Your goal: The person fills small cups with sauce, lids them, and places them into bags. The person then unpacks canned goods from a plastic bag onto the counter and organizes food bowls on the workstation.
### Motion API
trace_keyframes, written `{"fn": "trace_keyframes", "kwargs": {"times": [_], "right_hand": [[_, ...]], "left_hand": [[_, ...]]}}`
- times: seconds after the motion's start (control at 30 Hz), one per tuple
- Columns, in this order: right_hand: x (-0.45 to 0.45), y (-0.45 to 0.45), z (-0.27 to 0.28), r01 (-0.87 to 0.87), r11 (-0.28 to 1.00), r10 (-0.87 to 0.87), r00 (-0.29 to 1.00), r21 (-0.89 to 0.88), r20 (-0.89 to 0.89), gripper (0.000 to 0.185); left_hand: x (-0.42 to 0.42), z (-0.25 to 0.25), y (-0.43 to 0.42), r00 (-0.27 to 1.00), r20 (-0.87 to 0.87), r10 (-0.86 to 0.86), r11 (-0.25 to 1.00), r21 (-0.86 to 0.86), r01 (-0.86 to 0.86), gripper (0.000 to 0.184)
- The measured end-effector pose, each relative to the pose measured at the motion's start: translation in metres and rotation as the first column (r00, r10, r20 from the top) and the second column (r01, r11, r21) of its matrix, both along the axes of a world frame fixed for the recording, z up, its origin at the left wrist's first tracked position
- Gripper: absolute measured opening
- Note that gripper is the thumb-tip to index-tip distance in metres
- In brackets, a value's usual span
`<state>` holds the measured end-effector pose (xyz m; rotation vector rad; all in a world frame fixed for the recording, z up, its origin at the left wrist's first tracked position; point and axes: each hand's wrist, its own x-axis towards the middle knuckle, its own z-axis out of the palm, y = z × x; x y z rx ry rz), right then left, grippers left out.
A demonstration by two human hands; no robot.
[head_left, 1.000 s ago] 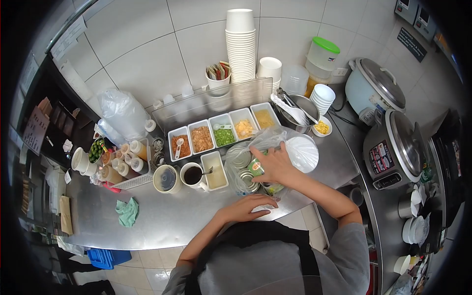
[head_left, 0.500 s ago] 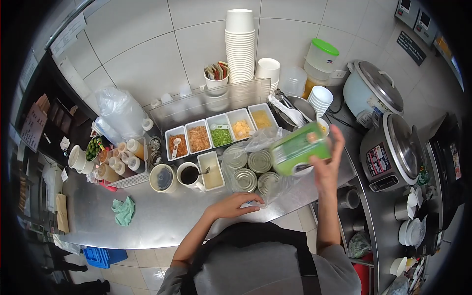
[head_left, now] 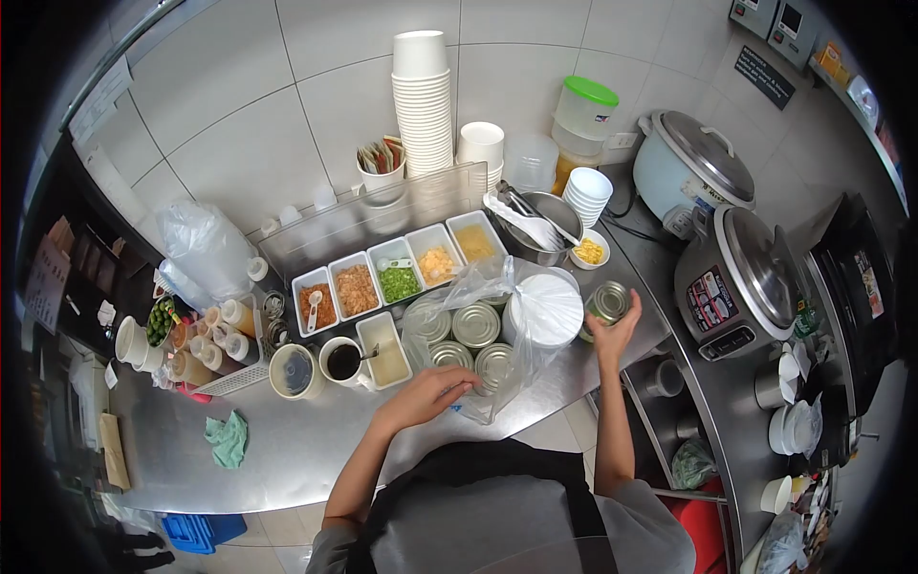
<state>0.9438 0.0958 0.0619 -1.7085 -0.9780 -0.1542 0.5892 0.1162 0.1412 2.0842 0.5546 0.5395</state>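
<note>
My right hand (head_left: pixel 614 333) is closed round an upright can (head_left: pixel 609 301) with a metal lid, at the right part of the steel counter. Several more cans (head_left: pixel 476 325) stand inside a clear plastic bag (head_left: pixel 519 364) in front of the food tubs. At the near edge of that bag is my left hand (head_left: pixel 427 394), its fingers bent and close together over the plastic; what they grip, if anything, is too small to make out. A round white container (head_left: pixel 547 308) stands between the bagged cans and the can in my right hand, with plastic partly over it.
Behind the bag is a row of food tubs (head_left: pixel 399 279). Cups of dark liquid (head_left: pixel 343 360) stand left of it, with sauce bottles (head_left: pixel 239 316) and a green cloth (head_left: pixel 227 439) farther left. Two rice cookers (head_left: pixel 732 287) are at the right. A tall cup stack (head_left: pixel 422 115) stands behind.
My right hand has lifted a green-labelled can out from the bag and moved it right, down to the counter side. My left hand has stayed by the bag. The camera view has shifted slightly.
</note>
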Motion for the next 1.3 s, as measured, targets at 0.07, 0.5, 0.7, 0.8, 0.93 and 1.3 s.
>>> {"fn": "trace_keyframes", "kwargs": {"times": [0.07, 0.5, 0.7, 0.8, 0.93, 1.3], "right_hand": [[-0.002, 0.004, -0.014, 0.003, 1.0, -0.004, 0.999, -0.014, -0.034, 0.092], [-0.132, -0.037, 0.112, -0.256, 0.827, 0.409, 0.885, -0.501, 0.222, 0.09], [-0.121, -0.021, 0.097, -0.222, 0.773, 0.373, 0.917, -0.595, 0.142, 0.095], [-0.108, -0.03, 0.098, -0.282, 0.749, 0.427, 0.897, -0.599, 0.112, 0.082], [-0.1, -0.032, 0.088, -0.239, 0.802, 0.308, 0.951, -0.547, 0.037, 0.07], [-0.061, -0.03, 0.072, -0.391, 0.822, 0.448, 0.893, -0.415, 0.045, 0.064]], "left_hand": [[0.004, 0.001, 0.001, 1.0, 0.003, 0.009, 0.999, 0.035, -0.009, 0.019], [0.042, -0.004, -0.027, 0.991, -0.078, -0.105, 0.978, 0.174, 0.117, 0.034], [0.064, -0.007, -0.018, 0.988, -0.142, -0.062, 0.983, 0.164, 0.085, 0.039], [0.061, -0.004, 0.005, 0.982, -0.112, 0.152, 0.971, 0.202, -0.127, 0.037], [0.066, -0.003, 0.035, 0.964, 0.069, 0.256, 0.832, 0.492, -0.256, 0.029], [0.106, 0.018, 0.084, 0.991, -0.106, 0.086, 0.783, 0.623, -0.002, 0.071]]}}
